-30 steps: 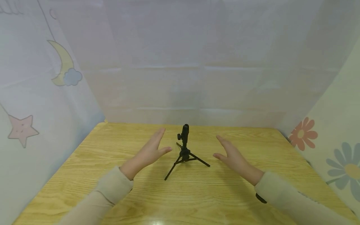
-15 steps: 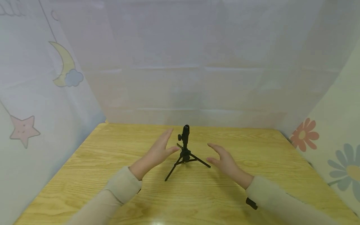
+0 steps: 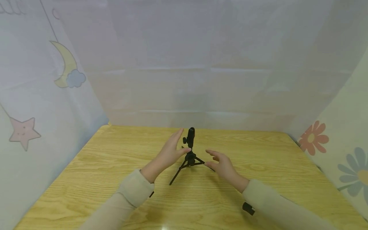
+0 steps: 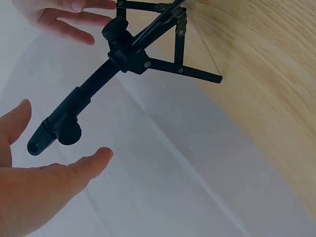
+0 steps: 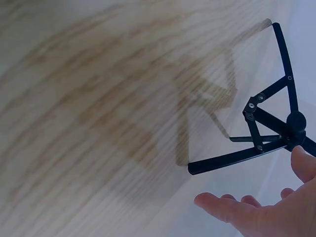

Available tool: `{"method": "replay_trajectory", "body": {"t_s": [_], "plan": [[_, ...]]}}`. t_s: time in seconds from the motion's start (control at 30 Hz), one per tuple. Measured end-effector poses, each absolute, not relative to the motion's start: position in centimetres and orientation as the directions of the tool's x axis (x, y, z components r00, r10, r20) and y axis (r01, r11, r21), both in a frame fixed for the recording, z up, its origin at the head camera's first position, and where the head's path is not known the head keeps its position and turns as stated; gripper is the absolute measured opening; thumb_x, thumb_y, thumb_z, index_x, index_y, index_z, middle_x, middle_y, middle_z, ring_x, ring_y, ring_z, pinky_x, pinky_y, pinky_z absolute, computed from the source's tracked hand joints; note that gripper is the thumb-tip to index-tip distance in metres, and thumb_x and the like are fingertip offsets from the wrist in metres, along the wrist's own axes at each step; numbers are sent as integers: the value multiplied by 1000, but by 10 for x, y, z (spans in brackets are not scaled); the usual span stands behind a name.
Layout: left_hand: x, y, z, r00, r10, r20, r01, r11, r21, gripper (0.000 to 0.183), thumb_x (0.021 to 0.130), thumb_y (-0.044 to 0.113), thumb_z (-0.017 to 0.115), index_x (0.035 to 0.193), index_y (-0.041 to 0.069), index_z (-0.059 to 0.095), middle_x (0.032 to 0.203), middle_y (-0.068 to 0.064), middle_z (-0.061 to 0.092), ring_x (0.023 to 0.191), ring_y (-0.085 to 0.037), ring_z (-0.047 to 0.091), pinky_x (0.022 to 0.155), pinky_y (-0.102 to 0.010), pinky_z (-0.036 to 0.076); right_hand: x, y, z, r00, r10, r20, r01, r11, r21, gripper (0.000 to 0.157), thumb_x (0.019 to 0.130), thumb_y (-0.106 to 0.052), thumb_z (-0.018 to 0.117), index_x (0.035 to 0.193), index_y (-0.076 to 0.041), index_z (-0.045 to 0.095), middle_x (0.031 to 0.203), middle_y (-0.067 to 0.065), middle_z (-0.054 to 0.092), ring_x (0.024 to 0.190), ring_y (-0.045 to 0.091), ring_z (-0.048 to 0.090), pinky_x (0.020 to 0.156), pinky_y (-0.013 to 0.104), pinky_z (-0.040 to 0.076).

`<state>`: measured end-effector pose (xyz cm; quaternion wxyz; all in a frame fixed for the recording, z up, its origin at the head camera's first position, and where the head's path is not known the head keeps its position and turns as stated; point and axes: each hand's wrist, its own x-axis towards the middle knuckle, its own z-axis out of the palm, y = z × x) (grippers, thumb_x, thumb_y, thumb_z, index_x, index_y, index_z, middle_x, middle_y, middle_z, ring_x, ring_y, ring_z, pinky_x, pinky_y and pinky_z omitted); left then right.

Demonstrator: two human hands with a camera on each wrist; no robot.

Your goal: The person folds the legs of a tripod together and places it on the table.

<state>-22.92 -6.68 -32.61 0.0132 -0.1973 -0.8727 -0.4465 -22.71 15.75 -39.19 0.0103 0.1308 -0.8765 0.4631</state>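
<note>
The black tripod stand [image 3: 191, 137] stands upright on the wooden table [image 3: 201, 198], legs spread, and serves as reference for all positions. The left hand [image 3: 169, 155] is immediately left of the stand's upper tube: fingers extended, thumb parted, grasping nothing; the left wrist view shows a gap between it and the top end. The right hand [image 3: 224, 166] is right of the stand, beside the right leg [image 3: 198, 159], its fingers loosely bent, thumb apart, nothing clasped; whether its thumb touches the leg cannot be determined. Risks, in this inspector's judgement: a sideways knock to the tall tube from the left hand could tip the stand, its top being narrow and well above the feet; uneven pressure from the two sides could slide the feet across the table; the upper knob [image 4: 69, 131], projecting left from the tube, could be caught or turned by the left thumb, and any slackness at the lower knob [image 4: 114, 29] could let the tube slip or rotate. Fingers entering the hinged braces [image 5: 254, 133] could be pinched if the legs folded. Markings: no brand, label or legible writing was found on the stand. Faint outlines on the backdrop [image 3: 195, 64], far left of and above the stand, are cut off and unreadable.
</note>
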Motion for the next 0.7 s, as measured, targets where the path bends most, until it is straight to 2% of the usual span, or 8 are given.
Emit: {"method": "replay_trajectory", "body": {"t_s": [0.3, 0.47, 0.7], "plan": [[-236, -59, -325, -939, 290, 185, 310, 482, 819, 78, 94, 22, 67, 156, 12, 21, 157, -14, 25, 143, -34, 24, 111, -55, 25, -237, 147, -401, -966, -212, 145, -238, 528, -815, 41, 89, 1, 67, 129, 6, 58, 132, 24, 55, 118, 44, 52, 92, 50, 48], [-240, -56, -326, -939, 283, 198, 311, 448, 838, 76, 93, 19, 67, 155, 13, 24, 152, -15, 34, 137, -36, 35, 105, -55, 35, -240, 141, -403, -970, -203, 134, -225, 542, -809, 36, 89, 0, 68, 124, 6, 63, 125, 22, 60, 114, 41, 55, 90, 49, 50], [-246, -52, -329, -935, 275, 224, 321, 388, 864, 71, 92, 10, 67, 153, 14, 30, 146, -16, 42, 132, -36, 43, 88, -43, 52, -243, 138, -403, -982, -170, 84, -166, 558, -813, 29, 88, 0, 69, 117, 4, 68, 113, 18, 65, 102, 35, 60, 81, 43, 54]]}}
